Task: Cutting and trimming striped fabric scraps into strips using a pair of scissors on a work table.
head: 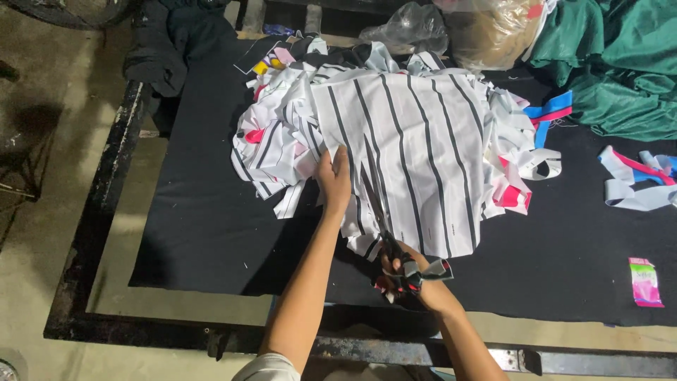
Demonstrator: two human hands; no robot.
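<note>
On the counter (pixel 204 233), centre of the head view: a white cloth panel with dark stripes (pixel 416 148) lies spread flat on the black cover. Left hand (pixel 333 182) rests open, palm down, pressing the panel's left edge. Right hand (pixel 409 271) is clenched around the handles of a pair of scissors (pixel 384 236); blades point up into the panel's lower edge. Handles appear wrapped in fabric; whether the blades are apart I cannot tell.

Beneath and around the panel: a heap of striped scraps (pixel 275 141), white with dark lines and some pink patches. To the right, loose strips of blue, pink and white trim (pixel 635 180) lie on the cover, well apart from the panel. A small pink packet (pixel 644 281) sits near the right front edge. Far right corner: bunched green cloth (pixel 620 63), beside clear plastic bags (pixel 486 25). Dark garment (pixel 173 42) at far left corner.

Counter frame: worn dark metal rail (pixel 106 183). Floor: bare concrete (pixel 42 212), dimly lit.
</note>
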